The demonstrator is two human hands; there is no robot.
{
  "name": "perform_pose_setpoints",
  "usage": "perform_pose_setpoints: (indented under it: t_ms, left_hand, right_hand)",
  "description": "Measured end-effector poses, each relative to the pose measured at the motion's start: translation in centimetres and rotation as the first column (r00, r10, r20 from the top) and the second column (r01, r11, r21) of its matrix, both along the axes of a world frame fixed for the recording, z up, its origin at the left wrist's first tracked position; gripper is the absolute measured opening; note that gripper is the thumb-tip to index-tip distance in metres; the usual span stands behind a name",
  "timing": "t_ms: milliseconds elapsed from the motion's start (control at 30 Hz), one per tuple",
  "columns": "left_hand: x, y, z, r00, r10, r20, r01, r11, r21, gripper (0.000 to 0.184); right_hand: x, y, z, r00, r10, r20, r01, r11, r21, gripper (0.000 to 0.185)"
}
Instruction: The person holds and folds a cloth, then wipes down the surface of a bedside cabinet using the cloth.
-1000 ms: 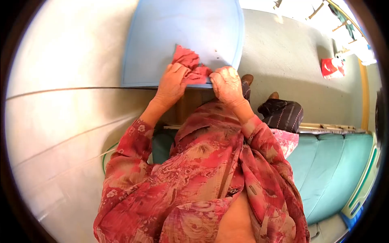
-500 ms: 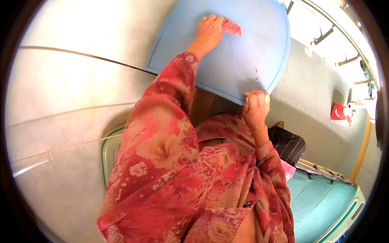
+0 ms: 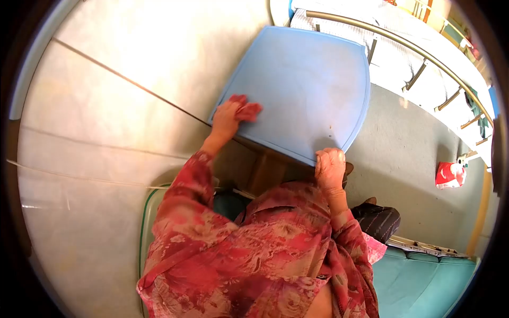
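Observation:
My left hand (image 3: 226,117) is closed on a crumpled red cloth (image 3: 248,110), which rests on the blue tabletop (image 3: 302,85) near its left edge. At the tabletop's near right corner, my right hand (image 3: 331,167) has its fingers curled over the rim. A few small dark specks lie on the blue surface just beyond the right hand. Below the top, part of a brown wooden support (image 3: 268,172) shows. Loose red floral sleeves cover both arms.
Tiled wall (image 3: 116,95) runs close along the left. A bed with a metal rail (image 3: 403,36) stands at the far right. On the grey floor (image 3: 408,138) is a red and white bag (image 3: 450,175). A teal padded seat (image 3: 424,281) sits at lower right.
My left hand has drawn the red cloth from the far middle of the tabletop back to its near left edge. The right hand keeps its hold on the corner. The view has shifted.

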State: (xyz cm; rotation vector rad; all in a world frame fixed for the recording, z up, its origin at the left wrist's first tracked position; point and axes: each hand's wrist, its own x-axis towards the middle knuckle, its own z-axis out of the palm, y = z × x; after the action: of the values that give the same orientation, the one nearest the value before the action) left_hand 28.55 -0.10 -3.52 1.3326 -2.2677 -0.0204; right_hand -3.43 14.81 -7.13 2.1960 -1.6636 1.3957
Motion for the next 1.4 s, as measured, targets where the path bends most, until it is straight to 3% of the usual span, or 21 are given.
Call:
perform_pose_setpoints:
  t_ms: [100,267,333,433,633,800,900,967,1100,1200,1267,1400]
  left_hand:
    - [1.6,1.4,0.8,0.971,0.19,0.146,-0.201,0.978,0.062,0.022]
    - [0.9,-6.5,-0.8,0.99,0.124,0.073,-0.124,0.992,-0.006,0.022]
    - [-1.1,-10.5,-0.7,0.955,0.263,0.141,-0.249,0.962,-0.109,0.022]
    - [-2.9,-17.9,-2.2,0.949,0.26,0.178,-0.232,0.959,-0.165,0.028]
    - [-8.2,-26.3,-1.2,0.885,0.382,0.265,-0.377,0.924,-0.072,0.03]
    - [-10.1,-34.3,-3.2,0.905,0.365,0.22,-0.353,0.931,-0.091,0.027]
    - [-12.1,-36.5,-3.6,0.906,0.413,0.09,-0.406,0.91,-0.083,0.026]
    - [-12.6,-37.7,-4.3,0.887,0.443,0.13,-0.428,0.895,-0.126,0.036]
    - [-13.8,-37.2,-3.4,0.883,0.456,0.106,-0.452,0.89,-0.066,0.038]
    - [-14.4,-38.4,-5.5,0.941,0.336,0.034,-0.331,0.938,-0.106,0.038]
    - [-17.2,-36.6,-4.9,0.996,0.092,0.008,-0.089,0.979,-0.186,0.032]
    - [-25.4,-30.7,-3.1,0.989,-0.027,-0.148,0.003,0.987,-0.162,0.037]
  right_hand:
    - [-0.2,0.0,0.0,0.999,0.029,0.025,-0.028,0.999,-0.026,0.013]
    - [-0.1,0.3,0.0,1.0,0.015,0.021,-0.015,1.0,0.01,0.014]
    - [-0.2,0.5,-0.1,1.0,0.017,0.008,-0.017,0.999,0.028,0.015]
    - [-0.2,0.6,0.0,1.0,0.011,-0.002,-0.011,0.999,0.049,0.018]
    - [-0.2,1.0,0.5,0.999,0.0,-0.034,0.003,0.996,0.092,0.02]
    - [-0.1,1.3,0.5,0.998,0.008,-0.059,-0.002,0.994,0.111,0.024]
    - [-0.2,1.3,0.5,0.998,0.001,-0.067,0.007,0.992,0.124,0.026]
    - [-0.3,1.3,0.6,0.997,-0.004,-0.081,0.015,0.991,0.13,0.024]
    - [-0.1,1.4,1.1,0.998,0.002,-0.056,0.006,0.99,0.143,0.021]
    - [-0.1,1.4,1.3,0.999,0.001,-0.044,0.005,0.989,0.149,0.024]
    - [0.0,1.6,1.1,0.999,-0.001,-0.05,0.008,0.988,0.151,0.027]
    - [0.0,1.3,0.5,0.997,-0.011,-0.07,0.02,0.992,0.126,0.024]
